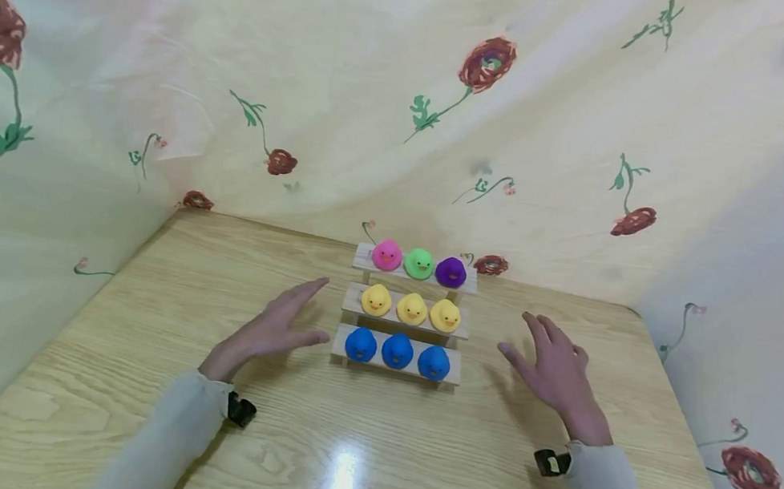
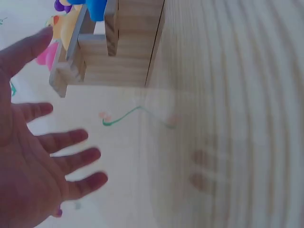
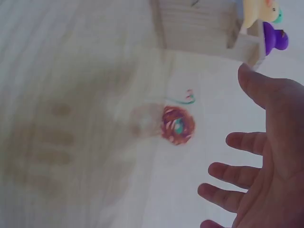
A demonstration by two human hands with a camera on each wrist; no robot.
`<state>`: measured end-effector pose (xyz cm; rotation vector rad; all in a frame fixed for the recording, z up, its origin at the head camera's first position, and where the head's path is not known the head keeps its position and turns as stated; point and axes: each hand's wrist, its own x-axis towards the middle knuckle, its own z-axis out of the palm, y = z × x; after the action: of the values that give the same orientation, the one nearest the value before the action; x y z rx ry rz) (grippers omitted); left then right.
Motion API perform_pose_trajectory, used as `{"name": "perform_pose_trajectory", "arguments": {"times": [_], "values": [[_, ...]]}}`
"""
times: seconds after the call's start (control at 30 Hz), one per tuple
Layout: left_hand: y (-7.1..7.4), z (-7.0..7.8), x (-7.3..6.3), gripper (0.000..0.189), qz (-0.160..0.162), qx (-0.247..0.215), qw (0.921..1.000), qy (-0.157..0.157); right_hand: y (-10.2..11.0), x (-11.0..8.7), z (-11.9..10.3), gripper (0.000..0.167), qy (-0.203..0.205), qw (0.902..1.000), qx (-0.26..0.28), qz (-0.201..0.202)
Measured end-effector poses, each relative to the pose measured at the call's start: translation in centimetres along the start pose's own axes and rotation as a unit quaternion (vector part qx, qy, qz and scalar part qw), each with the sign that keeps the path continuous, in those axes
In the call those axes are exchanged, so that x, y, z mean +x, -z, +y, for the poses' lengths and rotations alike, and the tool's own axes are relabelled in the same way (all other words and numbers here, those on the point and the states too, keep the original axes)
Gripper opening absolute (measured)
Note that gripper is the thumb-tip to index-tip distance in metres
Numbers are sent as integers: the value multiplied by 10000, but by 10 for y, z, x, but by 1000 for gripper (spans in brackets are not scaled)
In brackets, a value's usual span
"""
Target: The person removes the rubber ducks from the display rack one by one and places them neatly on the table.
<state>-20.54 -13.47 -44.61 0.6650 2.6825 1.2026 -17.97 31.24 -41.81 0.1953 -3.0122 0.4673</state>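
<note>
The small wooden shelf stood on the desk, near the middle of its back edge. From left end to right end, its top step held a pink duck, a green duck and a purple duck. Three yellow ducks sat on the middle step, and three blue ducks sat on the bottom step.

The left hand was just beside the shelf's left end, fingers spread, with nothing in it. Its thumb pointed at the bottom step. The right hand was loose and spread too, holding nothing, with a wider gap between it and the shelf's right end.

The left thumb was so near that a quick swing could bump the bottom step and make the shelf slide or tip. The steps were narrow, so a jolt could send a duck rolling onto the desk. The end ducks looked easiest to knock, because they sat closest to the hands. A push from one side alone could turn the shelf crooked.
</note>
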Motion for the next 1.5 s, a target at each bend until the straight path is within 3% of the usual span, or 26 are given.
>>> {"name": "perform_pose_trajectory", "arguments": {"times": [0.17,0.43,0.87,1.13,1.5], "values": [[-6,1,4,97,-366,-172,9987,-303,5,11,-13,69,187,9993,266,208],[-13,0,13,104,-609,-146,9970,-456,17,36,-41,60,596,9925,962,452],[-19,-5,17,103,-751,-297,9963,-285,15,60,-76,56,1090,9840,1293,561],[-20,-10,19,101,-863,-550,9945,-205,11,67,-80,58,1016,9809,1572,519],[-20,-13,21,99,-1053,-927,9901,32,8,73,-84,56,1233,9730,1840,647]]}}
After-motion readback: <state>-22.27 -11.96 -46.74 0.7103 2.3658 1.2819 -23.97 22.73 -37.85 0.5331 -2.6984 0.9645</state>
